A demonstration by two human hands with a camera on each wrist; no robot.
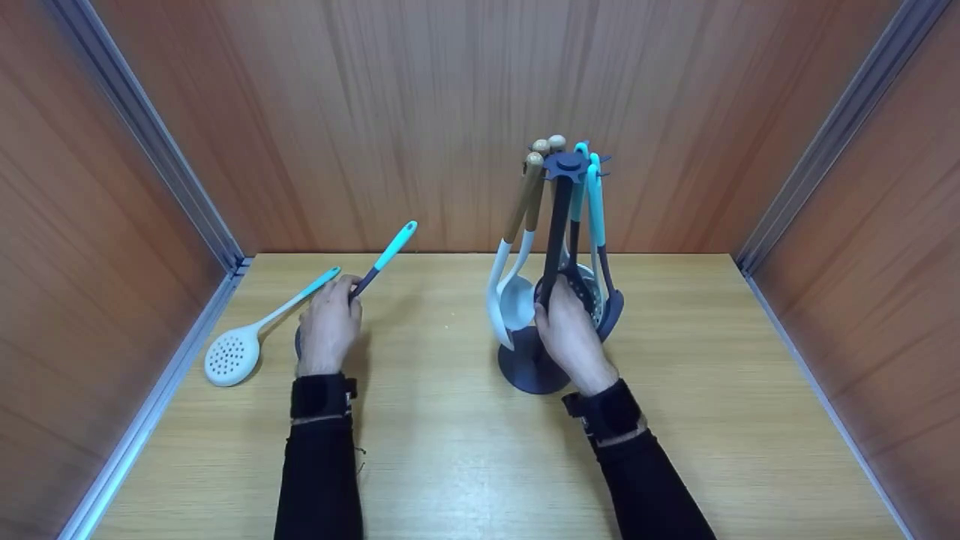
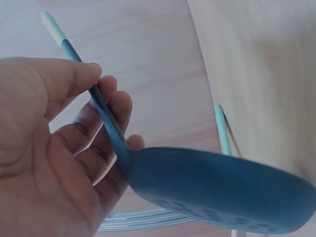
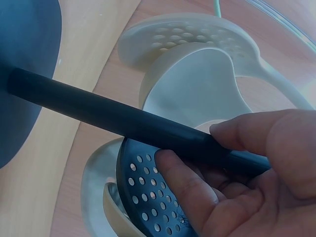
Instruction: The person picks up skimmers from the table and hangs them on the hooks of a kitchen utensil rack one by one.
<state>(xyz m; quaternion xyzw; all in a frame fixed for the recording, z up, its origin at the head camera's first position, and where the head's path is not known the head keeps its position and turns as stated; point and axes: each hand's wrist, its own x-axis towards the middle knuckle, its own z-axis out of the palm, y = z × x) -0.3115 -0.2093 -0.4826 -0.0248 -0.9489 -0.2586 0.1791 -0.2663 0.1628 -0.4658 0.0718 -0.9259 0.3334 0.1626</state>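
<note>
My left hand (image 1: pixel 330 322) pinches a dark skimmer (image 2: pixel 212 182) by its shaft, between thumb and fingers. The skimmer's turquoise handle end points up and away; in the head view its bowl is mostly hidden behind the hand. With the thumb and fingers of my right hand (image 1: pixel 570 330), I grip the dark post (image 3: pixel 98 111) of a utensil stand (image 1: pixel 525 367). Around the post hang several utensils, among them a white ladle (image 1: pixel 516 304) with a wood-look handle and a dark perforated skimmer (image 3: pixel 148 192) close to the right fingers.
A white skimmer (image 1: pixel 232 356) with a turquoise handle lies on the table (image 1: pixel 450 450), left of my left hand. Wood-grain panels (image 1: pixel 390 120) enclose the table at the back and both sides, with metal rails (image 1: pixel 161 367) along the side edges.
</note>
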